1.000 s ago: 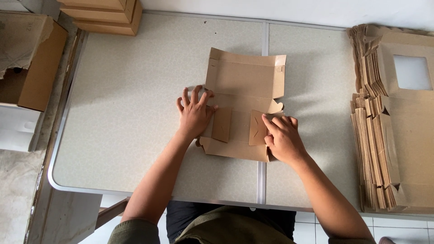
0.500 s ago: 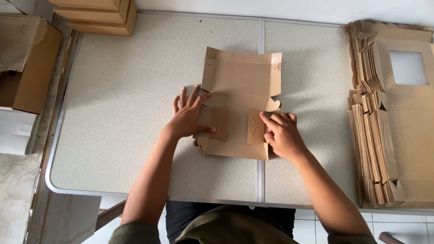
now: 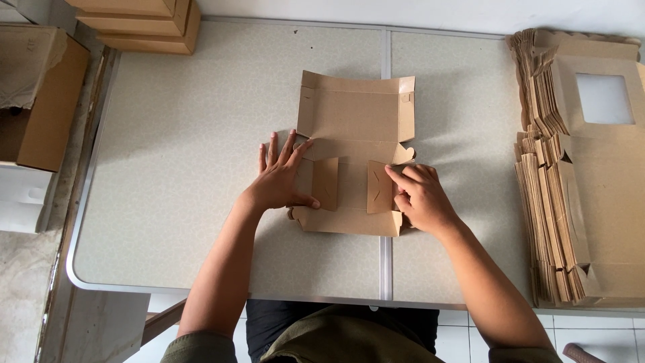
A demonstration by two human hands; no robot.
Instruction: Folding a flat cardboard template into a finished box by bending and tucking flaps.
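Observation:
A brown cardboard box blank (image 3: 356, 117) lies part-folded at the middle of a speckled grey table (image 3: 188, 168). Its far panel stands up a little; two small side flaps are folded inward over the base. My left hand (image 3: 282, 178) rests flat, fingers spread, on the left side of the blank, thumb against the left flap (image 3: 326, 183). My right hand (image 3: 420, 198) presses on the right flap (image 3: 379, 188) with curled fingers at the blank's right edge.
A thick stack of flat brown box blanks with a window cutout (image 3: 578, 168) lies along the table's right side. Finished closed boxes (image 3: 144, 23) are stacked at the far left corner. An open cardboard carton (image 3: 37, 94) stands on the floor to the left.
My left hand has shifted a little left and flattened with fingers spread on the blank. My right hand stays on the right flap. The blank has barely moved.

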